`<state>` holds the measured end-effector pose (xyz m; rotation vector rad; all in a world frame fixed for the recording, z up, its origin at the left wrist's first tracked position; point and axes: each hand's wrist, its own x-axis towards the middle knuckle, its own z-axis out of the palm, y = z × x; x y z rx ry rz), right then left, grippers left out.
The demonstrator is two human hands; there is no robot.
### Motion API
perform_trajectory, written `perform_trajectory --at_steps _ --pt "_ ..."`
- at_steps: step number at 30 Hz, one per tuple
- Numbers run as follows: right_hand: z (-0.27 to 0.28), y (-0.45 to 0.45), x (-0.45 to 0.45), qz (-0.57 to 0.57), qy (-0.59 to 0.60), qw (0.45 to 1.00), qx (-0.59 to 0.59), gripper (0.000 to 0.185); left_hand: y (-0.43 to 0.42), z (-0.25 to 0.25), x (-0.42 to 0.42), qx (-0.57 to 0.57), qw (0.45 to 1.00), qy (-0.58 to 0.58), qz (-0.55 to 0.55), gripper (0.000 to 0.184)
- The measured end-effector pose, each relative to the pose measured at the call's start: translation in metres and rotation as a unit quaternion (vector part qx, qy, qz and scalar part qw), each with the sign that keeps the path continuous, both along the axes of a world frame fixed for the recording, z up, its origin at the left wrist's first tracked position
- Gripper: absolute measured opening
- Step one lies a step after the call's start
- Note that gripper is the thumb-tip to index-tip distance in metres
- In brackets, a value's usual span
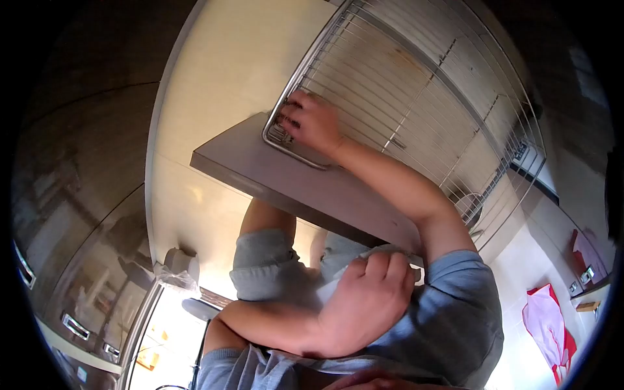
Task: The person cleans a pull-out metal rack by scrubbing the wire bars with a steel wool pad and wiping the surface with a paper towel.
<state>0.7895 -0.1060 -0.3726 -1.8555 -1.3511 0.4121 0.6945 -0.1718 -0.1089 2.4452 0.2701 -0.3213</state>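
My right hand (312,122) reaches up to the corner of a metal wire basket (390,117), its fingers curled among the wires by the frame. Against the basket's near side stands a flat grey panel (279,172), which looks like a drawer front. Lower down, my left hand (370,304) is closed in front of my body, just below the panel's lower edge. Something white (327,292) shows beside its fingers and palm; most of it is hidden, so its kind cannot be made out.
A pale cabinet side (214,97) rises behind the basket. Dark glossy cabinet fronts (84,195) with metal handles run along the left. A pink and red cloth (547,325) hangs at the lower right. A crumpled clear plastic bag (177,279) sits at the lower left.
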Motion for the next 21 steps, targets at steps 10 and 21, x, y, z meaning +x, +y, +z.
perform_trajectory --at_steps 10,21 --pt "-0.004 0.008 0.03 -0.032 0.04 0.999 -0.017 0.009 0.01 -0.012 0.004 0.024 0.999 0.037 0.018 0.028" --pt "-0.004 -0.002 0.017 0.066 -0.145 0.987 -0.026 0.011 0.012 -0.015 0.008 0.004 0.998 0.051 0.031 0.033"
